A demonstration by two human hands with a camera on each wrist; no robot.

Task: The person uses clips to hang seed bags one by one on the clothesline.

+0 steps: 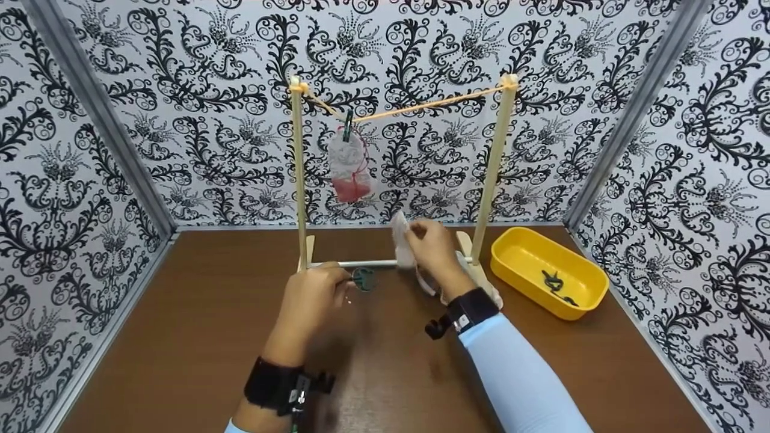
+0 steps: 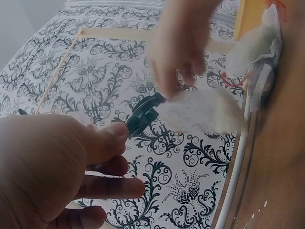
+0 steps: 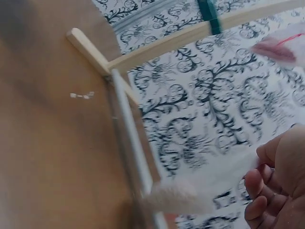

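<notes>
Between thumb and forefinger my left hand [image 1: 314, 296] pinches a dark green clothespin [image 2: 144, 113]; its other fingers are loosely extended. My right hand [image 1: 434, 249] pinches the top of a small sheer white drawstring pouch [image 1: 402, 242], which hangs down with pale contents [image 3: 174, 196] at its bottom. Above and between the hands, a similar pouch with pink contents [image 1: 351, 187] hangs by a green clothespin [image 1: 348, 126] from an orange cord [image 1: 430, 105]. The cord sags between two wooden posts [image 1: 494, 174].
Behind my right wrist, more filled pouches [image 2: 259, 52] lie by the right post's foot. A yellow bin [image 1: 511, 273] on the right holds several green clothespins [image 1: 552, 281]. A white rod [image 1: 361, 263] joins the posts low down. Patterned walls [image 1: 222, 150] enclose the brown table [image 1: 180, 337].
</notes>
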